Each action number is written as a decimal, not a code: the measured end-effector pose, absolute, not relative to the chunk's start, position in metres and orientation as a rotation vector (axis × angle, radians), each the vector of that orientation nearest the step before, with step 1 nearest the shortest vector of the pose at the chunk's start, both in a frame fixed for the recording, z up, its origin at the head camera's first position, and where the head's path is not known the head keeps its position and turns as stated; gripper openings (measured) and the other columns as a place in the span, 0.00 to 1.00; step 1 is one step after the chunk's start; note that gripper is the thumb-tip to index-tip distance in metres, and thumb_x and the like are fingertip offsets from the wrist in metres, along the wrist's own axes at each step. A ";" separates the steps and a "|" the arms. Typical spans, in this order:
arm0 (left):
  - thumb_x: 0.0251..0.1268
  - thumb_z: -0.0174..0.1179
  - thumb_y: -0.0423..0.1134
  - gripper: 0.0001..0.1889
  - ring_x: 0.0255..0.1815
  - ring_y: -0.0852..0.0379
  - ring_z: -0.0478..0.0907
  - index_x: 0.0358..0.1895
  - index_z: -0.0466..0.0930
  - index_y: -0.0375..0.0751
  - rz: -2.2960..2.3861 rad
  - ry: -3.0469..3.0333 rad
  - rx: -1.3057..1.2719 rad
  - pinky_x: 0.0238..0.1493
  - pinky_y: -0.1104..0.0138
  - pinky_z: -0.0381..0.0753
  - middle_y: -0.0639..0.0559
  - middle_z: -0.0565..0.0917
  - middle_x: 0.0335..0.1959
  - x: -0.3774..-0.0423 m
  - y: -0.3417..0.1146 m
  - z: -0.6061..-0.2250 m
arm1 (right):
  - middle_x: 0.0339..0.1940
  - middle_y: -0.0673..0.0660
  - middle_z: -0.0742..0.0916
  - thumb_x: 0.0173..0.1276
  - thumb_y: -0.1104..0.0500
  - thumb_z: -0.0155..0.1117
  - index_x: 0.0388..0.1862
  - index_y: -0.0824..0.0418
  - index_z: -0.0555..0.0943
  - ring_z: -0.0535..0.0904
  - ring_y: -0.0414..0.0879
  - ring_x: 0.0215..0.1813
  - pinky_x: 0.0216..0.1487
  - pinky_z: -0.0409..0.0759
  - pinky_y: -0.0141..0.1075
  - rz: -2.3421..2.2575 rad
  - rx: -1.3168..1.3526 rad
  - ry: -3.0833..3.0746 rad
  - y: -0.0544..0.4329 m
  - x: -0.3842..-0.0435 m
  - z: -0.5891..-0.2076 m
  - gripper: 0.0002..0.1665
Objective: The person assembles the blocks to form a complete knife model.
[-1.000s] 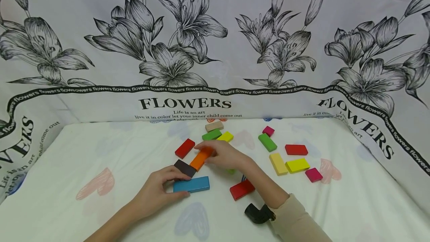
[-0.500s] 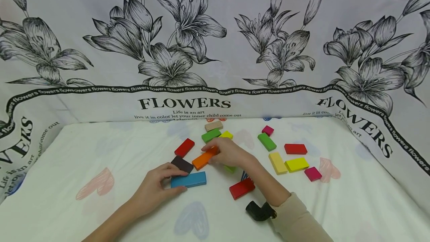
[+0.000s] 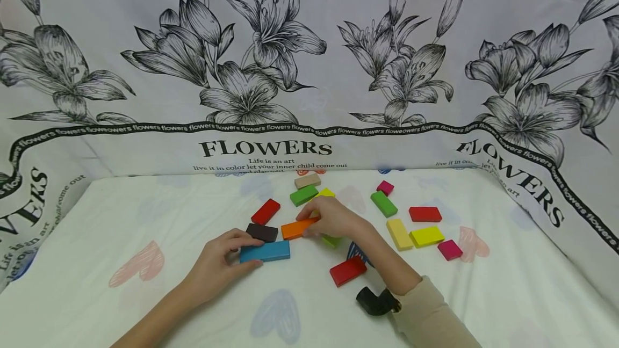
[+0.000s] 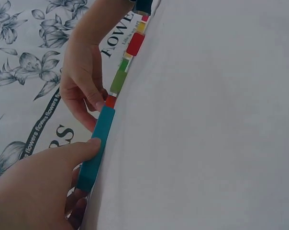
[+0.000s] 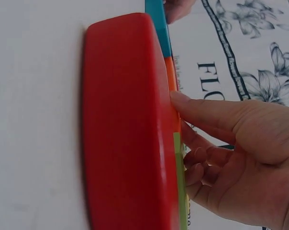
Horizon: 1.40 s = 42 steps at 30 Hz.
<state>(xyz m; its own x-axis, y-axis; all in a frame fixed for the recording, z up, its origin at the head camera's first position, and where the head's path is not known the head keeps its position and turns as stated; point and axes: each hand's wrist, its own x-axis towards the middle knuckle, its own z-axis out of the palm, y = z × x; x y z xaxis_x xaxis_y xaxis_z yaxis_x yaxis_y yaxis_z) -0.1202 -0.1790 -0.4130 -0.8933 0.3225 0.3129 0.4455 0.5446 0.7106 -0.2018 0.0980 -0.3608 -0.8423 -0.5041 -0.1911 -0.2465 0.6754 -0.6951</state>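
My left hand (image 3: pixel 220 262) grips the left end of a blue block (image 3: pixel 268 252), its thumb on the near side. Right behind that block lies a dark brown block (image 3: pixel 263 232), close to the left fingertips. My right hand (image 3: pixel 333 216) pinches the right end of an orange block (image 3: pixel 294 229), whose other end is near the dark one. In the left wrist view, the thumb lies along the blue block (image 4: pixel 97 148). A light green block (image 3: pixel 331 241) is partly hidden under the right hand. The right wrist view shows the orange block (image 5: pixel 172 76) mostly behind a red block (image 5: pixel 123 120).
Behind the hands lie a red block (image 3: pixel 265 211), a green block (image 3: pixel 304 195), a tan block (image 3: pixel 307 181) and a yellow block (image 3: pixel 326 193). Another red block (image 3: pixel 348 271) is near the right forearm. Several more lie right, including a bright yellow block (image 3: pixel 427 236). A floral curtain (image 3: pixel 309 69) hangs behind.
The blue block has shifted left and away from me with my left hand. The dark brown block has turned to lie more crosswise. The orange block has swung from diagonal to nearly crosswise in my right hand.
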 end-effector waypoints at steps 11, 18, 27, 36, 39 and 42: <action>0.60 0.79 0.36 0.16 0.47 0.60 0.81 0.51 0.92 0.50 -1.256 -2.604 -0.636 0.45 0.69 0.81 0.59 0.86 0.48 -0.121 -0.179 -0.414 | 0.50 0.52 0.90 0.68 0.62 0.77 0.52 0.59 0.91 0.79 0.47 0.54 0.60 0.82 0.41 -0.936 -0.625 2.554 0.101 -0.199 -0.359 0.14; 0.59 0.79 0.37 0.16 0.48 0.60 0.81 0.51 0.92 0.50 -1.260 -2.616 -0.616 0.47 0.69 0.82 0.59 0.86 0.48 -0.121 -0.179 -0.414 | 0.47 0.51 0.89 0.67 0.60 0.78 0.51 0.58 0.91 0.79 0.46 0.51 0.53 0.80 0.36 -0.931 -0.612 2.586 0.101 -0.197 -0.362 0.14; 0.59 0.79 0.36 0.16 0.48 0.61 0.80 0.51 0.92 0.49 -1.276 -2.609 -0.627 0.47 0.69 0.82 0.59 0.86 0.48 -0.121 -0.179 -0.414 | 0.45 0.51 0.88 0.67 0.59 0.78 0.53 0.59 0.90 0.79 0.45 0.46 0.44 0.80 0.30 -0.958 -0.578 2.572 0.108 -0.191 -0.364 0.15; 0.59 0.79 0.36 0.16 0.48 0.61 0.81 0.51 0.92 0.49 -1.270 -2.592 -0.643 0.46 0.69 0.82 0.59 0.86 0.48 -0.122 -0.179 -0.417 | 0.42 0.50 0.88 0.67 0.59 0.78 0.52 0.57 0.90 0.78 0.45 0.44 0.43 0.80 0.31 -0.938 -0.580 2.580 0.118 -0.186 -0.363 0.15; 0.59 0.79 0.36 0.16 0.47 0.62 0.81 0.51 0.92 0.48 -1.270 -2.582 -0.645 0.46 0.70 0.82 0.59 0.87 0.48 -0.122 -0.180 -0.417 | 0.43 0.50 0.88 0.68 0.60 0.78 0.53 0.58 0.90 0.78 0.45 0.44 0.44 0.80 0.31 -0.950 -0.611 2.577 0.121 -0.184 -0.364 0.15; 0.59 0.79 0.36 0.16 0.47 0.62 0.80 0.51 0.92 0.47 -1.271 -2.580 -0.645 0.45 0.70 0.81 0.58 0.87 0.48 -0.121 -0.180 -0.417 | 0.44 0.50 0.88 0.68 0.60 0.78 0.53 0.59 0.89 0.77 0.45 0.45 0.45 0.80 0.32 -0.963 -0.633 2.575 0.123 -0.182 -0.364 0.15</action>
<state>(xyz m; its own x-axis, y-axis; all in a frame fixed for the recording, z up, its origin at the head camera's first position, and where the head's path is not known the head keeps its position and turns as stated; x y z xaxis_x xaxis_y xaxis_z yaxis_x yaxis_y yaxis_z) -0.1214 -0.1799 -0.4167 -0.8864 0.2960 0.3558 0.4625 0.5366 0.7058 -0.1817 0.1234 -0.3644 -0.8509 -0.5069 -0.1380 -0.2918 0.6744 -0.6782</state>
